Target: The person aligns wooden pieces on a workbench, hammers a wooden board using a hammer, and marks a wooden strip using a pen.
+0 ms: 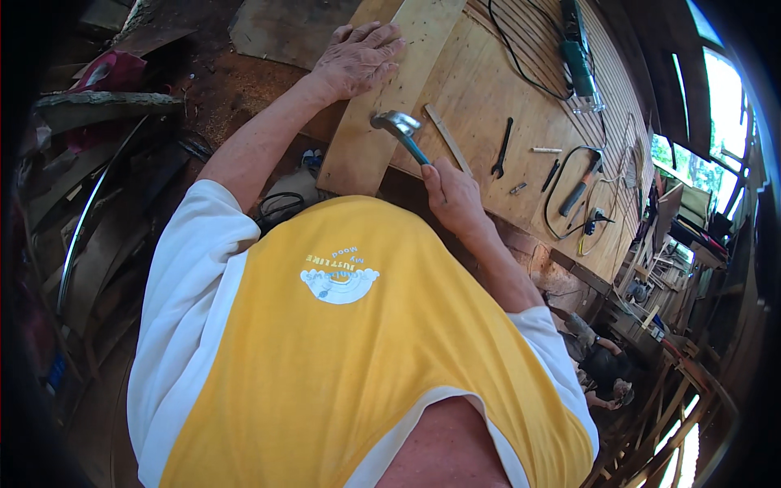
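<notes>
Two bare hands at work on a plywood table [480,106]: the left hand [358,57] lies flat, fingers spread, on a long pale wooden board [382,122] that runs across the table's near edge, while the right hand [453,195] is closed around the blue handle of a claw hammer [403,130], its steel head poised just above the board. Farther along the table lie a thin wooden strip [447,137], a black spanner [502,148], a green power tool [579,57] with black cable, and a second hammer [579,189].
</notes>
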`<state>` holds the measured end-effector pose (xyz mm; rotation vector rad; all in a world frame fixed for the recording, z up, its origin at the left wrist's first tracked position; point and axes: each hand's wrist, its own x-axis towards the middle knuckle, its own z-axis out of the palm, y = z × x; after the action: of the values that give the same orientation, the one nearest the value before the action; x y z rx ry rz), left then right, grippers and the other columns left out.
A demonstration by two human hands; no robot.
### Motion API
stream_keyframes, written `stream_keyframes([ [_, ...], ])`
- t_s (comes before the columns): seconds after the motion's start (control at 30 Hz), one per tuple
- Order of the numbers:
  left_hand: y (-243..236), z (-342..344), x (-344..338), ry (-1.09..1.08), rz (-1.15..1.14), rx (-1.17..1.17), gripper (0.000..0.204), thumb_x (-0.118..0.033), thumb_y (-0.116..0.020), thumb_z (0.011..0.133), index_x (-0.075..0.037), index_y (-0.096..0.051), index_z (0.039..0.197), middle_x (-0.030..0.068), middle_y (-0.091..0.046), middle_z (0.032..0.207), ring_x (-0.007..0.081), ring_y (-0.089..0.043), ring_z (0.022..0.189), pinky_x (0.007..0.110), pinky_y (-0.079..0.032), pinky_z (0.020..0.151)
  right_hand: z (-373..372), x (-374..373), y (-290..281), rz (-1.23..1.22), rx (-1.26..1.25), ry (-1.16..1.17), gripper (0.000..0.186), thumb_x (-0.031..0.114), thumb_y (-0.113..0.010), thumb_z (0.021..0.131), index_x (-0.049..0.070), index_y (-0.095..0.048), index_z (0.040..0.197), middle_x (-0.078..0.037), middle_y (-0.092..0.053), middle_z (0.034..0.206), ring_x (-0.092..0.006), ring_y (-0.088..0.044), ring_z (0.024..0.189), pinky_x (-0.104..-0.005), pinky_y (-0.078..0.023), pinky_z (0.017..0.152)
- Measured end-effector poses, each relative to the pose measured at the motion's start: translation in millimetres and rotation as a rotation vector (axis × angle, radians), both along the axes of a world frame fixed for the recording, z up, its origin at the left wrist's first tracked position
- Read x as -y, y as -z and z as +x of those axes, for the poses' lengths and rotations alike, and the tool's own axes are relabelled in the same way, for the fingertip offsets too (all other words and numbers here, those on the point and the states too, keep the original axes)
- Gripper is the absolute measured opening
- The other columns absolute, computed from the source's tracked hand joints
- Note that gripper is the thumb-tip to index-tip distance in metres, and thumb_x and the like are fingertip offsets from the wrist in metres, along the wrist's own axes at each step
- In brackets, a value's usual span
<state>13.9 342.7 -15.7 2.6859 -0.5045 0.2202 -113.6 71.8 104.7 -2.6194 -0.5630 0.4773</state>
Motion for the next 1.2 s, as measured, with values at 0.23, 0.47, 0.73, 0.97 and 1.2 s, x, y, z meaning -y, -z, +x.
stream_keyframes([
  [0.23, 5, 1, 0, -0.031, 0.012, 0.004, 0.052, -0.044, -0.052, 0.106, -0.026, -0.051, 0.154, 0.0003, -0.035, 0.167, 0.0214, -0.030, 0.154, 0.048, -0.020, 0.124, -4, -10, -14, 0.020, 0.140, -0.049, 0.039, 0.038, -0.052, 0.108, 0.005, -0.052, 0.087, -0.019, -0.059, 0.068, -0.0457, -0.061, 0.066, -0.0552, -0.046, 0.062],
  [0.47, 7, 6, 0, -0.002, 0.013, 0.045, 0.051, -0.043, -0.053, 0.106, -0.025, -0.052, 0.153, 0.0011, -0.038, 0.165, 0.0226, -0.032, 0.153, 0.049, -0.022, 0.123, -1, -11, -23, 0.025, 0.101, 0.005, 0.039, 0.040, -0.053, 0.107, 0.006, -0.053, 0.088, -0.021, -0.063, 0.070, -0.0444, -0.064, 0.069, -0.0542, -0.049, 0.065],
  [0.73, 1, 2, -4, -0.003, -0.079, 0.072, 0.058, -0.039, -0.061, 0.100, -0.012, -0.052, 0.151, 0.0059, -0.041, 0.164, 0.0228, -0.038, 0.149, 0.045, -0.027, 0.120, 22, 4, 5, 0.082, 0.057, 0.150, 0.037, 0.039, -0.050, 0.109, 0.008, -0.053, 0.090, -0.021, -0.061, 0.072, -0.0469, -0.062, 0.074, -0.0545, -0.047, 0.068],
  [0.97, -2, 6, -5, -0.017, -0.114, 0.089, 0.067, -0.039, -0.064, 0.097, -0.005, -0.048, 0.153, 0.0094, -0.043, 0.163, 0.0239, -0.040, 0.149, 0.045, -0.029, 0.119, 103, -17, 21, 0.258, 0.312, 0.282, 0.035, 0.036, -0.049, 0.110, 0.007, -0.052, 0.090, -0.020, -0.059, 0.071, -0.0472, -0.060, 0.072, -0.0548, -0.045, 0.064],
  [1.2, -9, 6, 0, 0.007, -0.155, 0.091, 0.066, -0.038, -0.065, 0.097, -0.005, -0.049, 0.153, 0.0087, -0.044, 0.163, 0.0237, -0.041, 0.149, 0.044, -0.029, 0.119, 112, -11, 58, 0.008, 0.310, 0.310, 0.038, 0.040, -0.047, 0.110, 0.008, -0.053, 0.090, -0.019, -0.059, 0.070, -0.0459, -0.061, 0.070, -0.0525, -0.047, 0.064],
])
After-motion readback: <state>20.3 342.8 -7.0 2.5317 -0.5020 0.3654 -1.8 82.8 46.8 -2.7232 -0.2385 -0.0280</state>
